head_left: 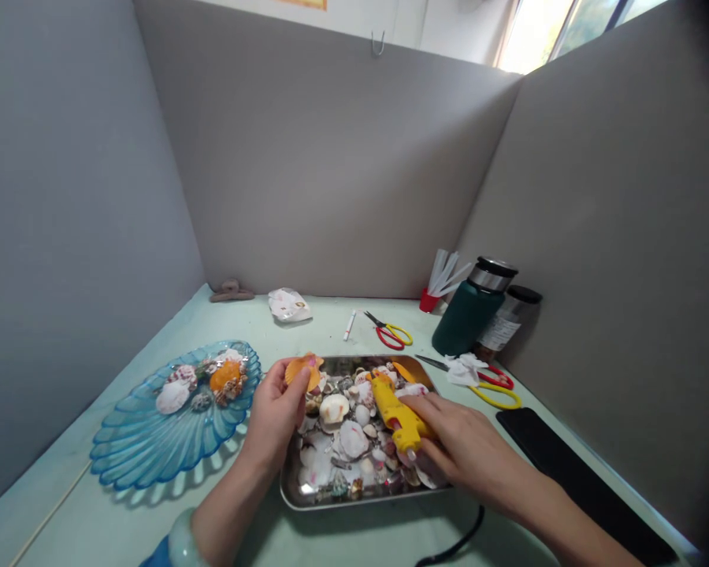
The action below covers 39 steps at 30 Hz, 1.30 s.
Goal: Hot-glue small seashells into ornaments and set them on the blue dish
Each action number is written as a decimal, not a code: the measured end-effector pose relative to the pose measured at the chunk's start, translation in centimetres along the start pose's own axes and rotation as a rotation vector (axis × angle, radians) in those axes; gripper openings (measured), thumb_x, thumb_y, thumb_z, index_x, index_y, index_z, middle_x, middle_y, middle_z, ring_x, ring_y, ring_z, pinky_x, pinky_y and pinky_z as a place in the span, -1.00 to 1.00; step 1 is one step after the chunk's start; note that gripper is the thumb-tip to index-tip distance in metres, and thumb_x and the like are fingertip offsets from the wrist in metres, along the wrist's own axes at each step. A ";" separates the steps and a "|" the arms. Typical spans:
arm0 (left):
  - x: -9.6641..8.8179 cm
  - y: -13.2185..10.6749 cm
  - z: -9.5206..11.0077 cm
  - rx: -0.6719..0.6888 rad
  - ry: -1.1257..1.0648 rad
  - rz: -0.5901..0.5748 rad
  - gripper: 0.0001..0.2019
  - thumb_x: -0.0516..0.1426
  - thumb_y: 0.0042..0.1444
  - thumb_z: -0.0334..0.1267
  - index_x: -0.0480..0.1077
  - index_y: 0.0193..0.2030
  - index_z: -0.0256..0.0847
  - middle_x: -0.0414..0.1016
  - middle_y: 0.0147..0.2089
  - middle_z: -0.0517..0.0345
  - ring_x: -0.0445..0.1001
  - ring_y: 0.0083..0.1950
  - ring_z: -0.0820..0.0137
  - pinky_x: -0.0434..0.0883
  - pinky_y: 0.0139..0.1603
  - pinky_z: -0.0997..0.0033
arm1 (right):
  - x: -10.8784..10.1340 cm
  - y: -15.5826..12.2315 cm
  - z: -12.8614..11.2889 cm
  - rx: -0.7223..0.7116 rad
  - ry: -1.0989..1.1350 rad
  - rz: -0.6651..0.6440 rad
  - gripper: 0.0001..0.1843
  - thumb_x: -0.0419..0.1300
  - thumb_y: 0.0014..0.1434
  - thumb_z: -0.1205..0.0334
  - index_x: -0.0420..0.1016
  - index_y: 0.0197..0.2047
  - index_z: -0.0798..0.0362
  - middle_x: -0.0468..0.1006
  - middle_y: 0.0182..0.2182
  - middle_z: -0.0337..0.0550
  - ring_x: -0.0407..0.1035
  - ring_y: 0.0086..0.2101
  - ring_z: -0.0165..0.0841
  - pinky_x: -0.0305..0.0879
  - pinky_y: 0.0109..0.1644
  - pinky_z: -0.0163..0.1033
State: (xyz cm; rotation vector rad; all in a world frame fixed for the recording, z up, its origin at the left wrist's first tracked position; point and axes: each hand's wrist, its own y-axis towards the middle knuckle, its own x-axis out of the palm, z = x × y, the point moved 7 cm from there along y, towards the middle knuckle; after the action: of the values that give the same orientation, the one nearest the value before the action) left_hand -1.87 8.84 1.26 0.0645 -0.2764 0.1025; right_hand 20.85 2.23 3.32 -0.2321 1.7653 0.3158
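Observation:
My left hand [277, 405] pinches an orange scallop shell [302, 370] above the far left corner of a metal tray [363, 504]. In my right hand [461, 433] is a yellow hot glue gun [395, 409], held over the tray's right side with its nozzle pointing away from me. Many loose seashells [351, 439], white, brown and orange, lie in the tray. On the left, a blue glass shell-shaped dish [154, 445] bears a cluster of shells [177, 390] and an orange shell [225, 378]. My right palm is hidden from view.
Behind the tray lie scissors [390, 335] and a small white stick [350, 325]. More scissors [496, 386] with tissue stand right, near a green bottle [469, 315], a jar [505, 327] and a red cup of glue sticks [429, 301]. A black cord [454, 547] runs in front. Grey panels surround the table.

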 end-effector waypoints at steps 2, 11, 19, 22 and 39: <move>0.2 0.0 0.0 0.007 0.015 -0.039 -0.71 0.22 -0.02 -0.10 0.33 -0.23 -0.23 0.37 -0.61 0.33 0.03 -0.75 0.65 0.01 -0.77 0.66 | 0.5 0.1 -0.7 -0.031 -0.092 -0.038 -0.52 0.06 0.10 0.36 0.30 0.13 0.00 0.46 -0.12 0.02 0.35 -0.14 -0.14 0.24 -0.10 -0.10; 0.0 0.3 -0.4 0.039 0.033 -0.044 -0.75 0.18 0.04 -0.09 0.26 -0.26 -0.18 0.26 -0.63 0.43 0.05 -0.74 0.64 0.03 -0.76 0.66 | 0.1 1.2 -2.7 -0.172 -0.163 -0.137 -0.62 0.26 0.05 0.15 0.41 -0.02 -0.08 0.47 -0.23 -0.10 0.30 -0.16 -0.14 0.16 -0.14 -0.11; 0.1 0.2 -0.1 0.035 0.008 -0.034 -0.73 0.20 0.03 -0.09 0.27 -0.26 -0.21 0.22 -0.64 0.45 0.05 -0.73 0.64 0.06 -0.76 0.66 | -2.2 4.8 -5.0 -0.244 -0.195 -0.091 -0.80 0.17 0.20 0.10 0.50 -0.14 -0.04 0.50 -0.29 -0.13 0.34 -0.23 -0.22 0.12 -0.22 -0.20; 0.1 0.2 -0.1 0.013 -0.058 -0.021 -0.71 0.22 -0.01 -0.09 0.26 -0.27 -0.21 0.28 -0.63 0.43 0.06 -0.75 0.65 0.05 -0.77 0.66 | -0.2 6.5 -7.9 -0.419 -0.182 -0.138 -0.82 0.16 0.20 0.11 0.51 -0.17 -0.06 0.51 -0.29 -0.17 0.33 -0.25 -0.26 0.10 -0.24 -0.24; 0.0 0.1 0.0 -0.008 -0.085 -0.001 -0.69 0.23 -0.05 -0.10 0.24 -0.29 -0.20 0.36 -0.63 0.39 0.06 -0.77 0.65 0.07 -0.77 0.65 | -0.5 9.5 -8.4 -0.404 -0.331 -0.092 -0.83 0.16 0.18 0.27 0.57 -0.38 0.07 0.54 -0.43 -0.10 0.30 -0.31 -0.26 0.00 -0.29 -0.22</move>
State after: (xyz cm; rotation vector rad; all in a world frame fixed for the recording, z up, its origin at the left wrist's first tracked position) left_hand -1.84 8.94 1.27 0.0609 -0.3612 0.0974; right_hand 10.18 8.37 6.30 -0.5178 1.3486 0.6083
